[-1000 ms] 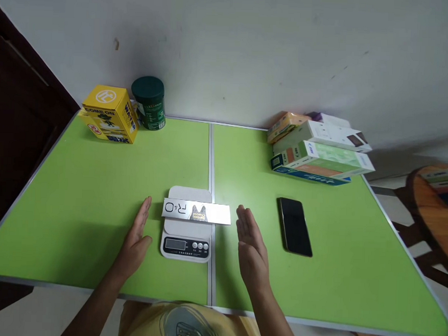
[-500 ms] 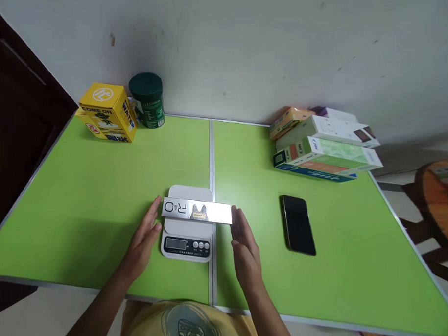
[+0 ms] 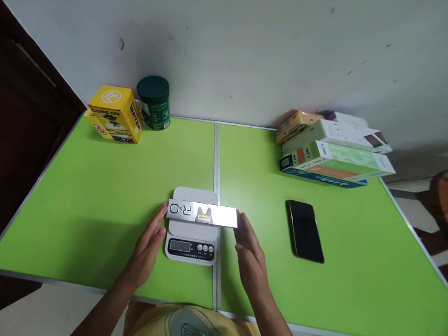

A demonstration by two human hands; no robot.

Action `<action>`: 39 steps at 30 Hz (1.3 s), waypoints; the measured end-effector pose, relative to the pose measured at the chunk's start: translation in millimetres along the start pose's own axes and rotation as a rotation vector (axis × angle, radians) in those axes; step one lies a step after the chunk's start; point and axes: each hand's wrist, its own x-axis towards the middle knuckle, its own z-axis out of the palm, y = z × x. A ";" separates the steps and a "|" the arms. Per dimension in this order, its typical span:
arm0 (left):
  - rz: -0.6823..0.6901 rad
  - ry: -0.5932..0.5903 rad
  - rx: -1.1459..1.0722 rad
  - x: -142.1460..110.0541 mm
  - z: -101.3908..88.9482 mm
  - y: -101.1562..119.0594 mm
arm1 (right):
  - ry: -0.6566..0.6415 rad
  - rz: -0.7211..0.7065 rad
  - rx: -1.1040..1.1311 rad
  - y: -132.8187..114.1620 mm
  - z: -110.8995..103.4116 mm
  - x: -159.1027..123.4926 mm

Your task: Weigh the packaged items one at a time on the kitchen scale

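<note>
A long silver box (image 3: 203,215) marked "R&O" lies across a small white kitchen scale (image 3: 192,235) near the front of the green table (image 3: 98,193). My left hand (image 3: 147,251) has its fingers stretched out, and the fingertips touch the box's left end. My right hand (image 3: 248,254) is also flat, with its fingertips against the box's right end. The box rests on the scale between the two hands. Neither hand wraps round anything.
A black phone (image 3: 304,230) lies flat to the right of my right hand. Several stacked cartons (image 3: 335,152) sit at the back right. A yellow box (image 3: 115,113) and a dark green can (image 3: 155,102) stand at the back left. A metal seam (image 3: 216,187) splits the table.
Both hands have moved inward from beside the scale until their fingertips reach the two ends of the silver box. The box has stayed on the scale.
</note>
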 end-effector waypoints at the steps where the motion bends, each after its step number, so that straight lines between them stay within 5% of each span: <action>1: -0.005 0.007 -0.001 -0.5 1.0 -0.1 | -0.002 0.002 -0.005 -0.1 -0.1 0.0; 14: -0.006 0.110 0.077 6.1 8.6 -6.5 | 0.000 0.011 -0.084 -3.8 2.7 -0.9; 19: 0.059 0.081 0.149 17.1 14.9 11.6 | 0.010 -0.046 -0.098 -23.5 1.5 10.6; 23: 0.224 0.111 0.196 74.7 19.7 48.9 | 0.025 -0.142 -0.069 -46.1 7.0 72.1; 28: 0.278 0.207 0.214 190.7 24.2 84.6 | 0.055 -0.169 -0.088 -55.2 38.9 187.9; 33: 0.248 0.303 0.188 286.6 27.7 81.5 | 0.040 -0.189 -0.130 -52.9 70.4 273.7; 39: 0.240 0.355 0.144 342.3 24.9 58.3 | 0.032 -0.187 -0.157 -43.9 83.7 326.6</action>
